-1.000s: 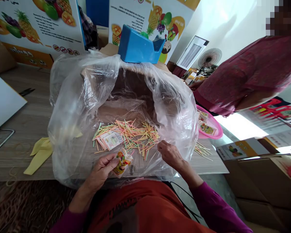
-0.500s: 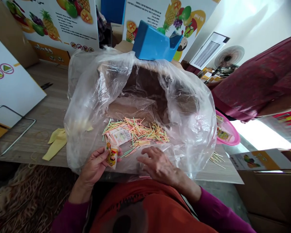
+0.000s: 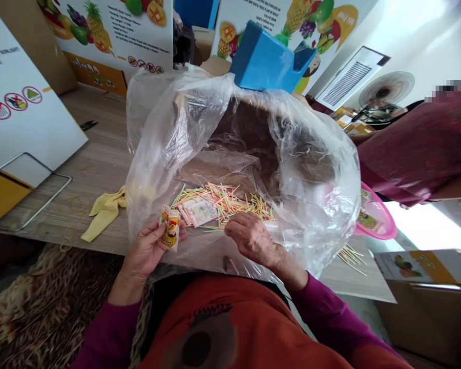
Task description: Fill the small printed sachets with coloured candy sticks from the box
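Note:
My left hand (image 3: 148, 249) pinches a small printed packet (image 3: 171, 229) upright at the near left edge of a clear plastic bag (image 3: 184, 133). My right hand (image 3: 251, 238) rests knuckles up on the plastic at the near edge of a pile of thin coloured sticks (image 3: 230, 202), its fingers curled toward them; what they grip, if anything, is hidden. A few more printed packets (image 3: 195, 211) lie flat beside the sticks. The bag lines a cardboard box lying open toward me on the wooden table (image 3: 92, 169).
A blue plastic holder (image 3: 269, 64) sits on top of the box. A yellow cloth (image 3: 105, 212) lies left of the bag. A pink basket (image 3: 376, 220) and loose sticks (image 3: 351, 253) are at the right. Another person in a maroon top (image 3: 422, 143) stands there. Printed boards stand behind.
My right hand slid left from the pile's right end, then up onto the sticks' near edge. My left hand turned the packet upright. The view shifted left.

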Tool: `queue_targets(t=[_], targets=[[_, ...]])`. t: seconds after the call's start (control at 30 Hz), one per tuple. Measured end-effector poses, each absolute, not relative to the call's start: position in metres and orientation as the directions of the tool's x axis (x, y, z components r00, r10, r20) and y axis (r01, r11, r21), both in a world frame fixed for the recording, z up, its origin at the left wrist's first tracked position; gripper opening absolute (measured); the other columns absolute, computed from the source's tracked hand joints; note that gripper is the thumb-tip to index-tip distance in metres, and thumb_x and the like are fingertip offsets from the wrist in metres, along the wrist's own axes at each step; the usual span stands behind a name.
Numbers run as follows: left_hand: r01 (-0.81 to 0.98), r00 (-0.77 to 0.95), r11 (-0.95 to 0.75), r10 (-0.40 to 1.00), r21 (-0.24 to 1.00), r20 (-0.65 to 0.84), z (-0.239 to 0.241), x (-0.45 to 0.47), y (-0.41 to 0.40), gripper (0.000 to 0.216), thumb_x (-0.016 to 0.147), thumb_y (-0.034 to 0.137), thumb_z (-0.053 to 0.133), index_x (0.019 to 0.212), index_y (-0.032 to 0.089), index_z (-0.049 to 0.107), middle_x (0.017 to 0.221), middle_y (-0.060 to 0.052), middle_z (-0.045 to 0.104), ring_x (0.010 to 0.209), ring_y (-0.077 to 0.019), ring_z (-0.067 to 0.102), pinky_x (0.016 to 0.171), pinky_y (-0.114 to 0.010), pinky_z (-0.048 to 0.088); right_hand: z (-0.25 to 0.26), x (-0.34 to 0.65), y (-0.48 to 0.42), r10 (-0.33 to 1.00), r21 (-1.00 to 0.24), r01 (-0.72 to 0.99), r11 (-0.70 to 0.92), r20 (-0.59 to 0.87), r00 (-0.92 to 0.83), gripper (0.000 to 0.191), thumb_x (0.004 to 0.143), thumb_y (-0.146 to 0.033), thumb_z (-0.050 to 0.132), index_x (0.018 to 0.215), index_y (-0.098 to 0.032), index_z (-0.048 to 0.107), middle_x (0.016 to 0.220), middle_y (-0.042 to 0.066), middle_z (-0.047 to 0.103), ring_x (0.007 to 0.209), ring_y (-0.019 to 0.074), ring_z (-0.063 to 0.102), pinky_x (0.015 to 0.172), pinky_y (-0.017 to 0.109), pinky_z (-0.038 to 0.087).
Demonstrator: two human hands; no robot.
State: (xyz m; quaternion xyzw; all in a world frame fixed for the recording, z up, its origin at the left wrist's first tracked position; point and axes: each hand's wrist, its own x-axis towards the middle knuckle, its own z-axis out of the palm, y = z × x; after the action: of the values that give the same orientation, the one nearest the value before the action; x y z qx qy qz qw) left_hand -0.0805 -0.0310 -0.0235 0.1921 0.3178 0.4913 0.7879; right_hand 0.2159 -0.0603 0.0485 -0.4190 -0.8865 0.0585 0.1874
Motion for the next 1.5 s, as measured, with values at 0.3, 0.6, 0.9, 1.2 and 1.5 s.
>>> queue_targets(t=[0.3, 0.6, 0.9, 1.2, 1.5], targets=[[-0.57, 0.353, 0.505, 0.863, 0.648, -0.362, -0.02, -0.093, -0.037, 0.024, 0.075, 0.028, 0.098, 0.093, 0.018, 0.086, 0.097, -0.009, 0.087, 0.087, -0.0264, 0.083, 0.088, -0.047, 0.073, 0.069, 0.221, -0.081, 0.796, -0.438, 0.665, 0.605, 0.372, -0.478, 0.021, 0.102, -0.005, 0.056, 0.099, -0.019, 0.072, 0.092, 0.006, 0.072, 0.083, 0.0177, 0.066, 0.075, 0.029, 0.05], [-0.571, 0.291, 0.474, 0.88, 0.671, -0.374, -0.022, -0.086, -0.043, 0.027, 0.073, 0.03, 0.1, 0.093, 0.017, 0.086, 0.093, -0.007, 0.087, 0.08, -0.0232, 0.083, 0.081, -0.039, 0.073, 0.03, 0.199, -0.095, 0.649, -0.43, 0.779, 0.456, -0.438, -0.622, 0.021, 0.097, -0.009, 0.061, 0.091, -0.021, 0.077, 0.101, 0.005, 0.078, 0.087, 0.019, 0.068, 0.075, 0.03, 0.044], [-0.587, 0.245, 0.418, 0.908, 0.694, -0.34, -0.024, -0.085, -0.044, 0.034, 0.066, 0.034, 0.104, 0.09, 0.018, 0.087, 0.09, -0.008, 0.087, 0.077, -0.0228, 0.082, 0.076, -0.034, 0.072, 0.039, 0.226, -0.092, 0.65, -0.538, 0.708, 0.457, -0.342, -0.679, 0.04, 0.087, -0.011, 0.07, 0.126, -0.02, 0.073, 0.13, 0.01, 0.071, 0.116, 0.0245, 0.067, 0.103, 0.036, 0.052], [-0.488, 0.486, 0.528, 0.826, 0.695, -0.286, 0.009, -0.061, -0.072, 0.028, 0.081, 0.036, 0.095, 0.097, 0.015, 0.086, 0.104, -0.013, 0.086, 0.093, -0.0309, 0.083, 0.083, -0.041, 0.071, -0.004, 0.235, -0.094, 0.834, -0.4, 0.752, 0.524, 0.061, -0.548, 0.027, 0.094, -0.001, 0.048, 0.085, -0.02, 0.066, 0.088, 0.005, 0.067, 0.079, 0.0181, 0.057, 0.073, 0.03, 0.046], [-0.504, 0.453, 0.563, 0.818, 0.655, -0.354, -0.017, -0.03, -0.073, 0.029, 0.078, 0.03, 0.097, 0.101, 0.015, 0.085, 0.098, -0.01, 0.086, 0.087, -0.0243, 0.082, 0.085, -0.04, 0.07, 0.015, 0.236, -0.113, 0.747, -0.475, 0.653, 0.59, 0.015, -0.665, 0.015, 0.1, -0.016, 0.066, 0.099, -0.023, 0.08, 0.111, 0.005, 0.075, 0.105, 0.0213, 0.065, 0.096, 0.04, 0.037]])
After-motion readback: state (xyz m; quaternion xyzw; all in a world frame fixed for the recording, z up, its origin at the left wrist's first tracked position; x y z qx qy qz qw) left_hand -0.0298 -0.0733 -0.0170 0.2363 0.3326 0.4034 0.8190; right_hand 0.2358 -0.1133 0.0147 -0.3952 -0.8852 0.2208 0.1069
